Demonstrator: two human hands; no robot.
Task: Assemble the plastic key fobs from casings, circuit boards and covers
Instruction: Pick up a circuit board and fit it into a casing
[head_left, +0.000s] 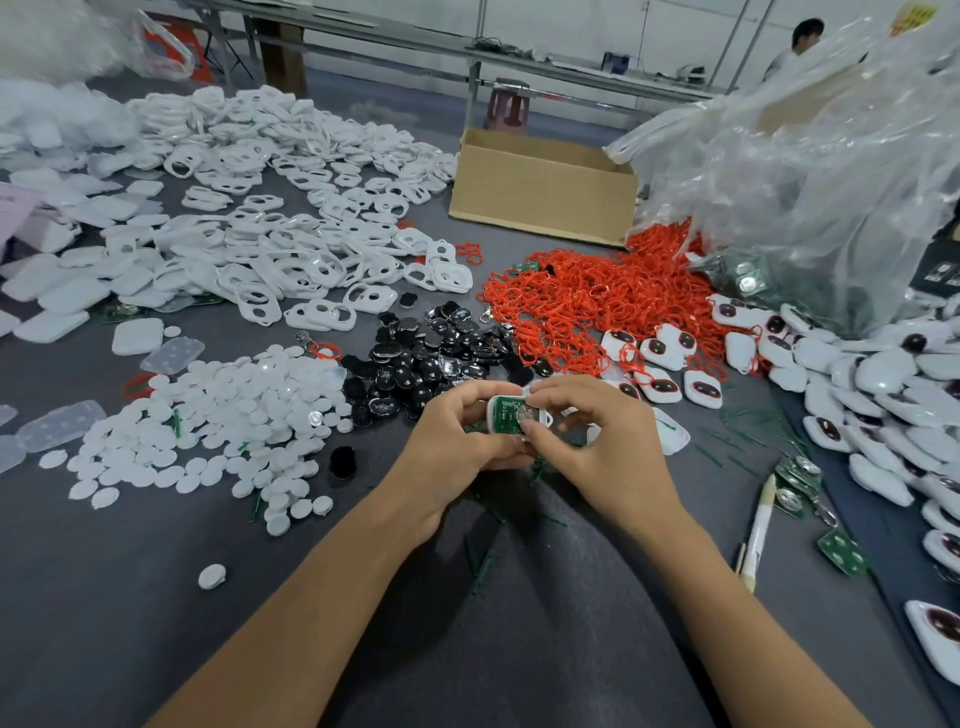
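Left fingers (475, 399) grip a casing (494, 410) with a board (505, 420) inside, and right fingers (560, 396), just beside them, apparently pinch it too.

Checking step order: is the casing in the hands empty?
No, a green circuit board sits inside the white casing that the left hand and right hand hold.

White casing (542, 417) held open-side up between left hand (457, 441) and right hand (592, 441); green circuit board (502, 418) seated inside, silver coin cell (521, 412) on it.
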